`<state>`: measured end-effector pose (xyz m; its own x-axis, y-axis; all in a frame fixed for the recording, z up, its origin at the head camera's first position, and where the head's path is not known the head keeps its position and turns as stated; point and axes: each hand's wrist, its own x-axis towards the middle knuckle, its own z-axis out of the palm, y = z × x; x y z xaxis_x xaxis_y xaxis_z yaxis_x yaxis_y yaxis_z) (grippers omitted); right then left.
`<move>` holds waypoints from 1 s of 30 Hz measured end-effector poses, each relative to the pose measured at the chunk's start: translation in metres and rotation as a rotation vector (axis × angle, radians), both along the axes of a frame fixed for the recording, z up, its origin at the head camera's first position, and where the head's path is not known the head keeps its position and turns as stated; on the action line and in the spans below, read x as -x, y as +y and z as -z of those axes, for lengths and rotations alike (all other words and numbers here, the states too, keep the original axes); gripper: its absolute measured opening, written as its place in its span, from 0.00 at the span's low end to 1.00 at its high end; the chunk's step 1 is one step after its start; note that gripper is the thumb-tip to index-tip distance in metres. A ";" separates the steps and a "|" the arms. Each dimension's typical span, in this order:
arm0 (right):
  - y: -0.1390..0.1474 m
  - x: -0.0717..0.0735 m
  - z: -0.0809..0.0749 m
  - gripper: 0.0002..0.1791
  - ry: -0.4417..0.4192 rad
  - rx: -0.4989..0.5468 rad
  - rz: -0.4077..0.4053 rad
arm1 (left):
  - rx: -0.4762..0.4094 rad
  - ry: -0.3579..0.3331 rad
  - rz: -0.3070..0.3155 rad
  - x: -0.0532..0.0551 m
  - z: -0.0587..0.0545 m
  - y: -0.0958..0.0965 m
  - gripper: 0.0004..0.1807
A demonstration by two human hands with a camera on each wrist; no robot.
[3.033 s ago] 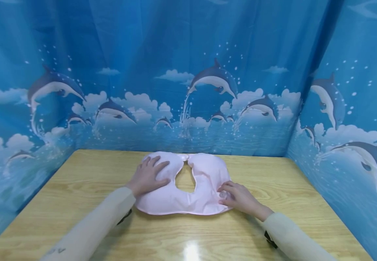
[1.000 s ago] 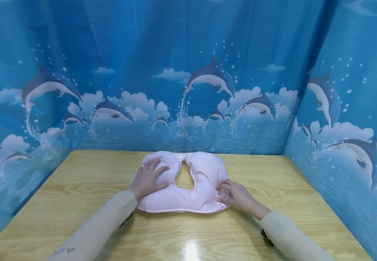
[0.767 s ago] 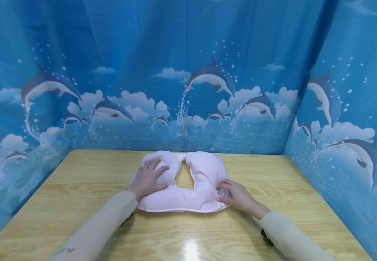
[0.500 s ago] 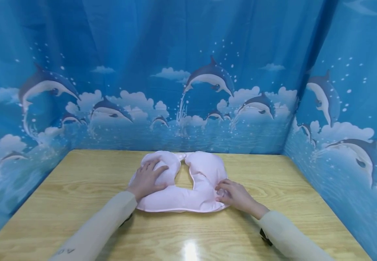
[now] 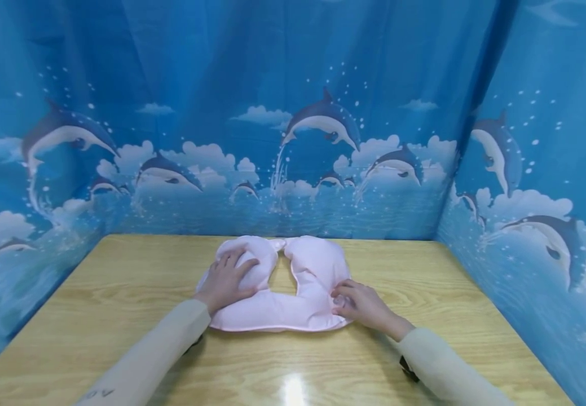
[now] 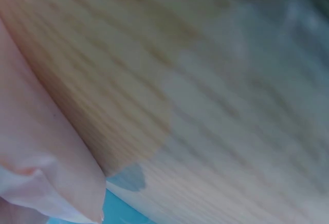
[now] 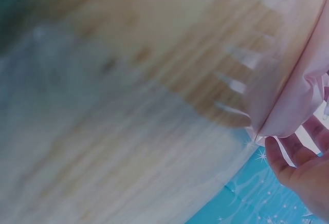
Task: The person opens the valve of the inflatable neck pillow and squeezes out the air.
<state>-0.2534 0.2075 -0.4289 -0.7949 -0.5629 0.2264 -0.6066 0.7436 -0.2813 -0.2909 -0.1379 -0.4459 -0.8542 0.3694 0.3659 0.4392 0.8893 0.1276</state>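
A pale pink inflatable U-shaped neck pillow (image 5: 282, 311) lies on the table, its two ends meeting at the far side. Spread fingers of my left hand (image 5: 223, 282) rest on the pillow's left arm. At the near right part, my right hand (image 5: 366, 307) pinches a small clear valve (image 5: 342, 301) between thumb and fingers; the hand covers part of it. The left wrist view catches only the pillow's edge (image 6: 46, 126). Curved fingers of my right hand (image 7: 303, 175) show beside the pink fabric (image 7: 290, 108) in the right wrist view.
The pillow lies on a wood-grain table (image 5: 135, 270) with a glossy light reflection near its front. Blue curtains (image 5: 211, 113) printed with dolphins and clouds stand at the back and both sides.
Since three seconds ago the pillow's left arm looks more bunched under my left hand, and its central opening is squarer. In the last second, the whole view shifts slightly; both hands keep their places.
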 end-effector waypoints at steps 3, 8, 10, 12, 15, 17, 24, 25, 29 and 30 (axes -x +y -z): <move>-0.001 0.000 0.000 0.15 0.002 -0.003 -0.004 | 0.004 -0.007 -0.004 0.000 0.001 -0.001 0.33; -0.003 0.000 -0.001 0.14 -0.017 -0.009 0.003 | 0.008 0.003 -0.002 0.000 0.001 -0.002 0.33; -0.004 0.000 -0.002 0.14 -0.025 -0.018 0.012 | 0.003 0.000 0.000 0.000 0.000 -0.002 0.34; -0.004 0.000 -0.003 0.14 -0.031 -0.018 0.019 | -0.009 -0.011 0.005 0.000 -0.001 -0.001 0.34; -0.003 -0.001 -0.004 0.14 -0.023 -0.026 0.022 | -0.019 -0.030 0.014 0.001 -0.001 0.000 0.34; -0.003 -0.001 -0.004 0.15 -0.022 -0.026 0.022 | -0.019 -0.047 0.011 0.002 0.000 -0.001 0.34; -0.004 -0.001 -0.003 0.15 -0.014 -0.037 0.018 | -0.013 -0.060 0.005 0.002 0.002 -0.002 0.34; -0.005 -0.001 -0.003 0.15 -0.013 -0.037 0.019 | -0.012 -0.059 0.005 0.001 0.001 -0.002 0.34; -0.004 -0.001 -0.003 0.14 0.002 -0.042 0.019 | -0.008 -0.068 0.013 0.001 -0.002 -0.001 0.34; -0.003 0.000 -0.003 0.14 0.012 -0.047 0.017 | -0.006 -0.069 0.017 0.002 -0.002 -0.001 0.34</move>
